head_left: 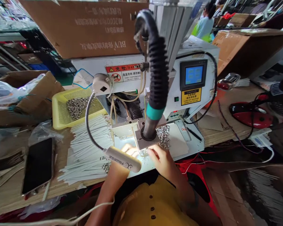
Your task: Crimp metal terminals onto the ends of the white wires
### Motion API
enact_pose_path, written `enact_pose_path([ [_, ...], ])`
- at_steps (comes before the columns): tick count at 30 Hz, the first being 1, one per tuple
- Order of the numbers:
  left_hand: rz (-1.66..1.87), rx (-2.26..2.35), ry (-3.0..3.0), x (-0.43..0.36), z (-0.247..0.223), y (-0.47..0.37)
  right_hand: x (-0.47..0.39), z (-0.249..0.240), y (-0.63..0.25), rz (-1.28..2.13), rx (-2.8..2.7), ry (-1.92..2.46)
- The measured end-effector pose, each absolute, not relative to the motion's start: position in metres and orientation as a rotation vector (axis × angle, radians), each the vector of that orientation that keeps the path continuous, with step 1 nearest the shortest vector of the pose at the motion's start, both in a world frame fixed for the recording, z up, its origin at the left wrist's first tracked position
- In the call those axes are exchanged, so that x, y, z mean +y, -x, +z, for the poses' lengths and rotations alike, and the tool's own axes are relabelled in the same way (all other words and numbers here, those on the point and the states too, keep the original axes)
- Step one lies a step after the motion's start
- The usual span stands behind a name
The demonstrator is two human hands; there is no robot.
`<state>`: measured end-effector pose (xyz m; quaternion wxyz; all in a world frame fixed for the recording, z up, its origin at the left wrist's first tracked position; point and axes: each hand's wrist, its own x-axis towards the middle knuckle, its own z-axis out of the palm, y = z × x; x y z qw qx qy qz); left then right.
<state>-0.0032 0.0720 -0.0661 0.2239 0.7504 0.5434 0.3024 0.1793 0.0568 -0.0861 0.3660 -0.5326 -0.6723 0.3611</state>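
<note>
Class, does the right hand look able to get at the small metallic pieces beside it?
Probably yes: the right hand is just in front of the small metallic pieces, and their right side looks unobstructed, though a metal block stands close on their left.

A black smartphone (38, 165) lies left of the left hand (129, 150); a red-and-black desk fan (246, 119) stands well right of the right hand (164, 160); beyond both, a white-lettered cardboard box (63, 31)

- looks like a factory workshop tbh
- white machine (176, 91) with touchscreen (193, 75) and heat-danger sign (124, 72)
- yellow basket (54, 110) of tiny parts (75, 108) on the tabletop (60, 153)
- cardboard boxes (85, 29), plus another person (204, 25) in the background
</note>
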Motion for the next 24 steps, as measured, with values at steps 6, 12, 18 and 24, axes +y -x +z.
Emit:
enact_pose_path([
  [6, 0.950, 2.032, -2.343, 0.048, -0.068, 0.090, 0.044, -0.092, -0.228, 0.436, -1.786, 1.759],
  [12, 0.799, 1.992, -2.347, 0.042, -0.109, 0.121, 0.057, -0.120, -0.259, 0.269, -1.793, 1.645],
  [18, 0.721, 2.069, -2.165, 0.050, -0.100, 0.107, 0.058, -0.128, -0.259, 0.208, -1.836, 1.612],
  [24, 0.609, 2.258, -2.128, 0.085, -0.094, 0.084, 0.049, -0.114, -0.258, 0.249, -1.608, 1.769],
])
